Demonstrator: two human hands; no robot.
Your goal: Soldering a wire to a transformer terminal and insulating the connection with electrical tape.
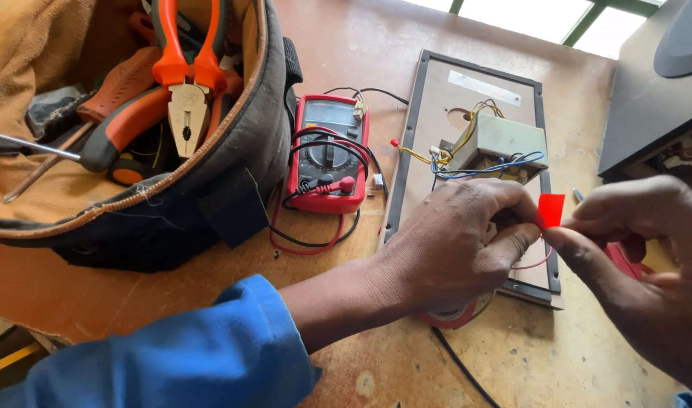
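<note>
Left hand [467,242] and right hand [641,257] pinched together on a short strip of red insulating tape [551,209], held above the near edge of the framed board [406,143]. Strip's long axis roughly upright, free end upward. Left fingertips closer to the thin red wire [539,263] looping beneath. Transformer [501,143] farther back on the board; red multimeter [327,155] just left of it; tool bag [210,189] beyond that.

You have 1 view — from your head, looking steeply down and forward at the workbench [346,45], close over your hands; tool bag [233,174] left, window edge top right.
</note>
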